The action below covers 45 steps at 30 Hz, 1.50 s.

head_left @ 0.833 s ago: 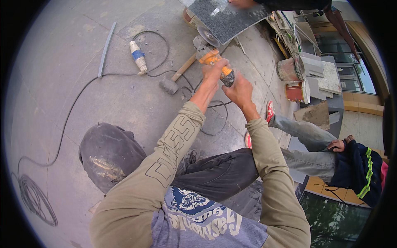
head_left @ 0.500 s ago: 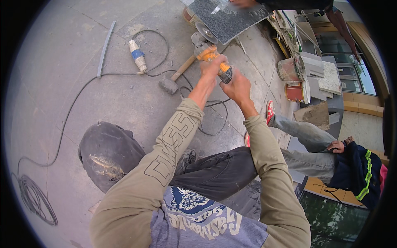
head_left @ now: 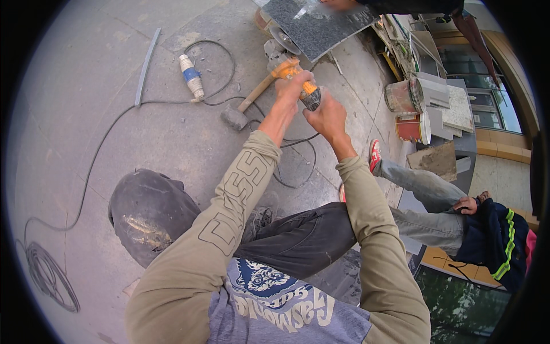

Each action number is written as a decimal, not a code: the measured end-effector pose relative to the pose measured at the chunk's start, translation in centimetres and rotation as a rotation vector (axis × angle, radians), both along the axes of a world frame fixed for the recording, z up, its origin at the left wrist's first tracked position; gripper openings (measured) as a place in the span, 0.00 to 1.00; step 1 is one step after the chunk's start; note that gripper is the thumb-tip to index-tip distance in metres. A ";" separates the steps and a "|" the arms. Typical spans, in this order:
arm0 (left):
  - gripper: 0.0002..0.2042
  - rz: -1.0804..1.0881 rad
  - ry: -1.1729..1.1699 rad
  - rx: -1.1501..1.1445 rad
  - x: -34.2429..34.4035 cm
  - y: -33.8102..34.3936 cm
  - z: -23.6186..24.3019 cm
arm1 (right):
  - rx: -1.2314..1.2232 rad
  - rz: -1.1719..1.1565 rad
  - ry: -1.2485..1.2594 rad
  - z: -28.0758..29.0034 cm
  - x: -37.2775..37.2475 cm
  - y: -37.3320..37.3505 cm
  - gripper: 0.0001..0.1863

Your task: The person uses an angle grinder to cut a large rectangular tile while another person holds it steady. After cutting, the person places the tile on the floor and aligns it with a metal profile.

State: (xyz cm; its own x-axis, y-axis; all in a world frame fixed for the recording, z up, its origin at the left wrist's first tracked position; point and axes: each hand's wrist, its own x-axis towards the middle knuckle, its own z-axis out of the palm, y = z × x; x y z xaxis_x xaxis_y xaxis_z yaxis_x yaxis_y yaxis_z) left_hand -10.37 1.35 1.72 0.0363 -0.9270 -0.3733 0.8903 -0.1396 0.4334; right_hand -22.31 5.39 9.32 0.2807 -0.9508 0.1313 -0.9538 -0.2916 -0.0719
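Both of my hands are closed around an orange and black angle grinder (head_left: pixel 285 68). My left hand (head_left: pixel 291 90) wraps the orange body behind the gear head. My right hand (head_left: pixel 327 116) grips the dark rear end, with part of its fingers hidden. The grinder's round disc (head_left: pixel 285 39) is at the edge of a dark speckled stone slab (head_left: pixel 323 28); I cannot tell whether it touches. Another person's blurred hand (head_left: pixel 342 4) lies on the slab's far side.
A hammer (head_left: pixel 234 117), a power connector (head_left: pixel 191 77), cable (head_left: pixel 86 178) and a metal strip (head_left: pixel 147 69) lie on the concrete floor (head_left: pixel 74 114). Two buckets (head_left: pixel 413 127) and stacked slabs (head_left: pixel 457 109) stand at right. A person in grey trousers (head_left: pixel 424 226) is close on my right.
The grinder and both hands have shifted very slightly, with the disc drawn a little up and left along the slab's edge. My grip is the same.
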 end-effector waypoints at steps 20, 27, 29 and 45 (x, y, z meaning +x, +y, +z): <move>0.16 0.057 0.023 0.018 -2.0 2.0 0.4 | 0.012 0.007 0.014 0.5 -1.5 2.0 0.30; 0.16 0.071 0.018 0.017 -2.6 1.9 0.0 | -0.002 0.019 0.008 0.5 -2.1 2.1 0.30; 0.16 0.100 0.015 0.001 -2.9 2.2 0.0 | 0.002 0.020 0.003 0.4 -2.2 2.3 0.30; 0.16 0.069 0.040 0.020 -1.8 1.2 0.6 | -0.002 0.009 -0.015 0.4 -1.3 1.3 0.27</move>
